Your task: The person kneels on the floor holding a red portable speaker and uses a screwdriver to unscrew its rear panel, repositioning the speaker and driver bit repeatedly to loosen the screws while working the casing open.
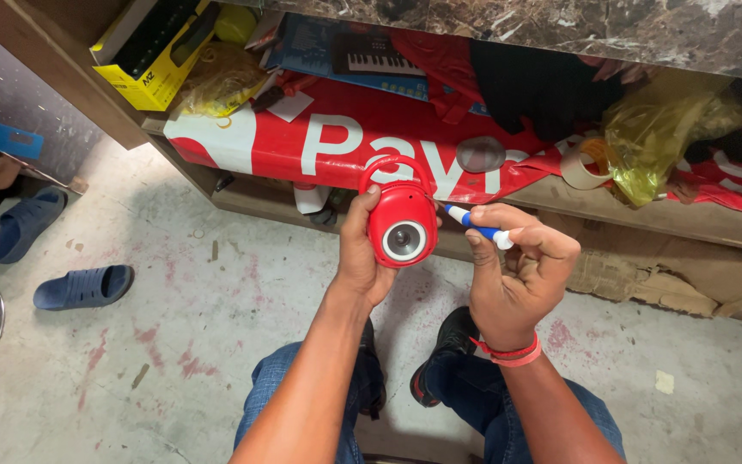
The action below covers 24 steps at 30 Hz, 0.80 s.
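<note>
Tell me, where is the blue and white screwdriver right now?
In the head view, right of centre: the screwdriver is pinched in the right hand, its tip against the red gadget held by the left hand.

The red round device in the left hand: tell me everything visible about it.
The small red rounded plastic device has a loop handle on top and a circular silver-rimmed grey lens-like disc on its front. The left hand holds it upright by its side, above the floor and in front of a shelf. The right hand brings the tip of a blue-and-white screwdriver against its right edge.
</note>
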{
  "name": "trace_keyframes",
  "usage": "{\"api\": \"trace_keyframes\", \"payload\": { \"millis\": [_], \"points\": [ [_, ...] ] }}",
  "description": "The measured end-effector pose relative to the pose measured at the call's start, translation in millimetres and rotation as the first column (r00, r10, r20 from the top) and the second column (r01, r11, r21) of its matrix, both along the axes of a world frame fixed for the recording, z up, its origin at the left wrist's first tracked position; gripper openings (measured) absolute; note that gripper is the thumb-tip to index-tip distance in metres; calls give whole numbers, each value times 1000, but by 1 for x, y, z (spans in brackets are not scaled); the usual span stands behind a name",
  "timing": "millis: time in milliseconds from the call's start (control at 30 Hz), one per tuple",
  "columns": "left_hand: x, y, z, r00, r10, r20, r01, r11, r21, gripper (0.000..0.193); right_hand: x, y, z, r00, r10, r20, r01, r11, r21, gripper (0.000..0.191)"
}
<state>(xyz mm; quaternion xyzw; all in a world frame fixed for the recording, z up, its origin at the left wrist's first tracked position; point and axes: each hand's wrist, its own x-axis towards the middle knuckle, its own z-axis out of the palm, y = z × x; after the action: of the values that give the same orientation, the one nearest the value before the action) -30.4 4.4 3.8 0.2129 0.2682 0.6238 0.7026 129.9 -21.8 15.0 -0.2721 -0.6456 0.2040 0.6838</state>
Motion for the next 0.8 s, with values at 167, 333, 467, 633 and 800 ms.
{"api": "trace_keyframes", "payload": {
  "millis": [167, 333, 467, 633, 800],
  "points": [
    [0, 0, 0, 1000, 5, 6, -6, 1000, 25, 59, -1, 0, 1, 1000, -10, 14, 10, 1000, 8, 44],
    [0, -1, 1, 1000, 16, -7, -16, 1000, 11, 60, 0, -1, 1, 1000, -1, 9, 1, 1000, -7, 45],
    [0, 0, 1, 1000, 4, -3, -3, 1000, 14, 60, 1, 0, 1, 1000, -8, 19, 8, 1000, 5, 45],
    [0, 0, 0, 1000, 5, -4, -5, 1000, 16, 60, 1, 0, -1, 1000, 0, 4, 0, 1000, -6, 44],
    [0, 0, 0, 1000, 3, -3, -3, 1000, 7, 59, 0, -1, 1, 1000, -10, 5, 11, 1000, -27, 43]
  ]
}}
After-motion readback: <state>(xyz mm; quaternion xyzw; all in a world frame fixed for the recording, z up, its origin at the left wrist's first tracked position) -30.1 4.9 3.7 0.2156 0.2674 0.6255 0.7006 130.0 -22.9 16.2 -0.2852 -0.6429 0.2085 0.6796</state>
